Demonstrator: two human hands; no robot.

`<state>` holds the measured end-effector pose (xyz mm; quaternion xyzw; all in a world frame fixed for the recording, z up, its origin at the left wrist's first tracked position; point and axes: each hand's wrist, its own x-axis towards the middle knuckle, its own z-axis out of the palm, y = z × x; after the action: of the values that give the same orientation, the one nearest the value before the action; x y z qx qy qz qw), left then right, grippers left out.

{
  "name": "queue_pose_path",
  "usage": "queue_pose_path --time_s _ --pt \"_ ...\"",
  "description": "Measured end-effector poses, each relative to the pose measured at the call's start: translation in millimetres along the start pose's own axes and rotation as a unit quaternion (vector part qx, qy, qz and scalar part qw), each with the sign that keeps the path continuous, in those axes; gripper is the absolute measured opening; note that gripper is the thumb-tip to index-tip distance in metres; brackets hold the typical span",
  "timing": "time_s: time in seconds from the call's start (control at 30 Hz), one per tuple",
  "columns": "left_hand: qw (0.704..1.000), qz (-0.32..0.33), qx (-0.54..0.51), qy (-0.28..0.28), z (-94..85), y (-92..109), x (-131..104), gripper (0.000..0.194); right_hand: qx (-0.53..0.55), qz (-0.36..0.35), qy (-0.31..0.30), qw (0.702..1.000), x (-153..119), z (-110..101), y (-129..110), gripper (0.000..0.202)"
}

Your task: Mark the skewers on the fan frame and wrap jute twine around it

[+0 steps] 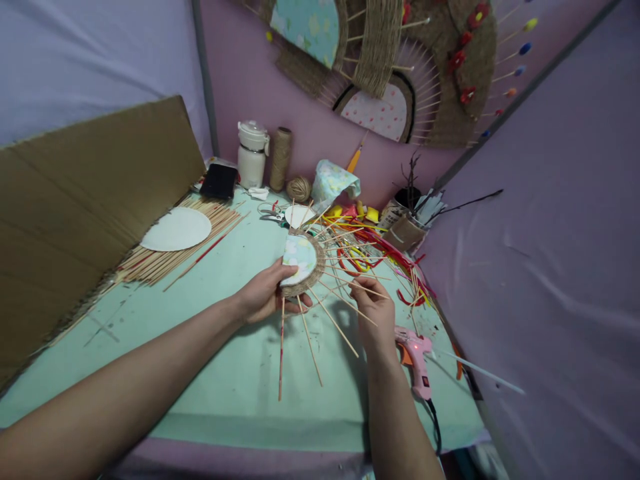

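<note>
My left hand grips a half-round craft piece by its straight left side, thumb on the front. Pale floral fabric covers its middle, a band of brown twine runs round the curve, and several thin wooden sticks fan outward from the edge. My right hand is closed around the outer part of one or more sticks at the right of the fan; its fingertips are pinched together. What exactly lies between those fingertips is partly hidden. A pink glue gun lies just right of my right wrist, its small light glowing.
Loose sticks and a white oval lie by a cardboard sheet at left. Behind stand a white jar, twine spool and twine ball. Pliers, red and yellow stems and a twig holder sit farther back.
</note>
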<state>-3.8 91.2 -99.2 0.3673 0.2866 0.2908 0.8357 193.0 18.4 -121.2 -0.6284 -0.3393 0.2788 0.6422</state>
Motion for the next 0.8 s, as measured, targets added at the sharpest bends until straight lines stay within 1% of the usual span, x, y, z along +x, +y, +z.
queue_pose_path --time_s 0.1,0.17,0.27,0.37,0.43,0.53,0.57,0.63,0.7,0.8 --pt "1.0 0.003 -0.009 0.012 0.2 0 0 0.022 0.009 0.003 0.0 1.0 1 0 2 0.022" --pt "0.999 0.013 -0.019 0.032 -0.5 0 2 0.021 0.002 -0.011 0.01 1.0 2 -1 2 0.022" --pt "0.997 0.036 -0.047 0.057 -3.2 -1 5 0.021 -0.021 -0.034 0.043 0.998 2 -1 2 0.024" --pt "0.993 0.055 -0.08 0.074 -6.0 -2 9 0.02 -0.017 -0.038 0.073 0.996 1 -1 0 0.024" --pt "0.99 0.064 -0.09 0.083 -6.9 -3 10 0.017 -0.015 -0.03 0.066 0.997 0 0 0 0.023" --pt "0.989 0.068 -0.092 0.09 -6.4 -4 10 0.017 -0.033 -0.016 0.029 0.999 -2 2 1 0.025" --pt "0.989 0.07 -0.09 0.091 -6.0 -4 10 0.017 -0.044 -0.022 0.028 0.998 -4 3 1 0.026" --pt "0.989 0.075 -0.088 0.094 -5.2 -4 9 0.018 -0.065 -0.052 0.055 0.995 -6 3 1 0.03" --pt "0.988 0.082 -0.087 0.094 -5.0 -4 9 0.021 -0.084 -0.095 0.103 0.987 -9 3 0 0.034" --pt "0.987 0.089 -0.097 0.089 -6.1 -5 10 0.025 -0.084 -0.173 0.17 0.967 -13 3 -3 0.031"
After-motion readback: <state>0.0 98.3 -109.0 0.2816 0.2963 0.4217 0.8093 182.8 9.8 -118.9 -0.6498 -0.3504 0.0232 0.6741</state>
